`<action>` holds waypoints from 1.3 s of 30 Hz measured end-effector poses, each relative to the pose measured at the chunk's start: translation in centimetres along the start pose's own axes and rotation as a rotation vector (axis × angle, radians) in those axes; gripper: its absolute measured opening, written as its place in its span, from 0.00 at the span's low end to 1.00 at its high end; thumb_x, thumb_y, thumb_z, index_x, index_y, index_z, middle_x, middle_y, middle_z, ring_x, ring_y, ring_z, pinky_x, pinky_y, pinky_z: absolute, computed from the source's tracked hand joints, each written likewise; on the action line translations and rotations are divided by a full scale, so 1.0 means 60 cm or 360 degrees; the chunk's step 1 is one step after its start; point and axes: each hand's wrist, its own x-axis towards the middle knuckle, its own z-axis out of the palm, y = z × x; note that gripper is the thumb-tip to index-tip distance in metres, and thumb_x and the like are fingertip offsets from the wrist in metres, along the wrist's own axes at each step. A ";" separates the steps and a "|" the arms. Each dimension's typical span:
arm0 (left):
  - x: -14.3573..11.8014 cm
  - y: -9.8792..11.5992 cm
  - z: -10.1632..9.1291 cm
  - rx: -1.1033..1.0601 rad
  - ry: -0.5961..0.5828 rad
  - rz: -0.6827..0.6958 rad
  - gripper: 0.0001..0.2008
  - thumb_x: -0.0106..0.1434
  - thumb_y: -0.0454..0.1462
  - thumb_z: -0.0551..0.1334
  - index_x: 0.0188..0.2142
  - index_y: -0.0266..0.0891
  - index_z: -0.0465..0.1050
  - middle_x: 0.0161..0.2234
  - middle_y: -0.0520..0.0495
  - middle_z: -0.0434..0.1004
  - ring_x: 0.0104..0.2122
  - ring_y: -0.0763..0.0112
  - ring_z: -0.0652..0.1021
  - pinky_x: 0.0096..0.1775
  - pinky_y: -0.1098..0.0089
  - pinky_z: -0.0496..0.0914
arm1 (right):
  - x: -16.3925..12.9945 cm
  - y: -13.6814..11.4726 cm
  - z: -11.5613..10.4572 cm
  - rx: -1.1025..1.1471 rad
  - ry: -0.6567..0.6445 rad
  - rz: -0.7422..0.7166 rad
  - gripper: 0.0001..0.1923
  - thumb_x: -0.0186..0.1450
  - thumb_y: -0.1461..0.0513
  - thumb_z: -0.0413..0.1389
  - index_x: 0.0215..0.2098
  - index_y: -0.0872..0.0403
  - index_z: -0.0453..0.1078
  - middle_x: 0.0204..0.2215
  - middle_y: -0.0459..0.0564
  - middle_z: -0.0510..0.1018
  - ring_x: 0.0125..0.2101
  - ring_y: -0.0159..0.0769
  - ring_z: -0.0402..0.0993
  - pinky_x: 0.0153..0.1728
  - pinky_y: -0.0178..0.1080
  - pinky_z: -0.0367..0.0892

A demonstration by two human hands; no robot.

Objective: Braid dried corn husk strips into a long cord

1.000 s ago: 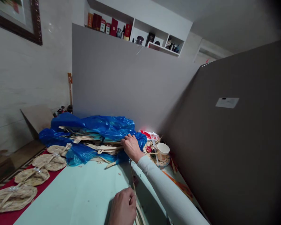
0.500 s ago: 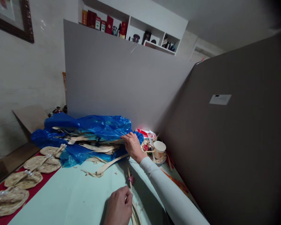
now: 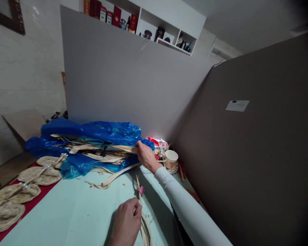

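Observation:
My right hand [image 3: 146, 156] reaches forward to the blue plastic bag [image 3: 110, 129]. Its fingers are closed on the right end of a pale dried husk strip [image 3: 124, 148], part of the bundle lying in the bag. Close to me, my left hand [image 3: 127, 220] rests with curled fingers at the table. It is closed on a thin husk braid [image 3: 138, 184], which runs past the thumb and spreads into loose strips [image 3: 145, 232] towards me. A small pink clip [image 3: 141, 190] sits on the braid. One long loose strip [image 3: 110, 179] lies in front of the bag.
Woven flip-flop sandals [image 3: 39, 176] line the left side on red cloth. A white cup [image 3: 171, 156] stands on a woven mat beyond my right hand. Grey panels [image 3: 123, 78] rise behind and on the right. Pale green covering [image 3: 66, 212] lies over the table.
My right hand has closed on a husk strip at the bag's right end and draws it slightly. My left hand stays by the braid. The whole view has shifted a little.

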 end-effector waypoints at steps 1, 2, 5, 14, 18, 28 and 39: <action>0.000 -0.001 0.001 0.0001 0.0003 0.0008 0.15 0.67 0.30 0.55 0.23 0.42 0.66 0.27 0.50 0.77 0.31 0.67 0.77 0.33 0.73 0.59 | 0.000 -0.001 -0.001 0.0017 -0.0008 0.0000 0.10 0.73 0.66 0.44 0.48 0.56 0.65 0.37 0.52 0.78 0.34 0.37 0.71 0.34 0.36 0.58; 0.001 -0.002 0.002 0.0002 0.0003 0.0014 0.15 0.67 0.30 0.55 0.23 0.42 0.65 0.27 0.50 0.77 0.31 0.67 0.77 0.33 0.73 0.59 | 0.000 -0.003 -0.003 0.0034 -0.0018 -0.0003 0.09 0.74 0.65 0.46 0.48 0.55 0.66 0.38 0.52 0.78 0.35 0.37 0.72 0.35 0.36 0.58; 0.001 -0.002 0.003 0.0002 0.0003 0.0022 0.15 0.67 0.30 0.54 0.23 0.43 0.64 0.27 0.50 0.77 0.31 0.67 0.76 0.33 0.72 0.59 | 0.002 -0.010 -0.005 0.0082 -0.0057 -0.0022 0.08 0.73 0.61 0.50 0.44 0.54 0.70 0.39 0.52 0.79 0.37 0.37 0.74 0.34 0.35 0.57; -0.001 0.000 0.001 0.0018 0.0001 0.0031 0.15 0.68 0.30 0.55 0.23 0.43 0.62 0.28 0.48 0.78 0.32 0.66 0.77 0.33 0.72 0.59 | 0.016 -0.039 0.002 0.0252 -0.0241 -0.0129 0.11 0.74 0.59 0.51 0.38 0.54 0.72 0.29 0.47 0.76 0.29 0.32 0.69 0.31 0.33 0.54; -0.001 0.000 0.000 0.0036 0.0001 0.0026 0.15 0.68 0.31 0.55 0.24 0.42 0.64 0.28 0.48 0.79 0.32 0.65 0.77 0.33 0.71 0.58 | 0.005 -0.034 -0.019 0.0299 -0.0298 -0.0131 0.18 0.77 0.56 0.44 0.39 0.55 0.71 0.29 0.45 0.74 0.29 0.29 0.65 0.31 0.32 0.53; -0.004 0.001 -0.004 0.0070 0.0021 0.0053 0.14 0.69 0.30 0.55 0.26 0.40 0.70 0.31 0.46 0.82 0.34 0.65 0.79 0.34 0.72 0.60 | -0.039 -0.050 -0.006 0.0080 -0.0476 -0.0110 0.04 0.64 0.67 0.57 0.33 0.54 0.73 0.30 0.50 0.76 0.30 0.36 0.68 0.29 0.35 0.51; -0.006 0.005 -0.005 0.0086 -0.0004 0.0030 0.13 0.68 0.29 0.55 0.31 0.39 0.77 0.35 0.44 0.85 0.39 0.63 0.82 0.35 0.72 0.63 | 0.033 -0.063 -0.033 0.0205 -0.0407 -0.0085 0.08 0.68 0.64 0.56 0.34 0.54 0.77 0.29 0.47 0.79 0.32 0.32 0.72 0.31 0.31 0.58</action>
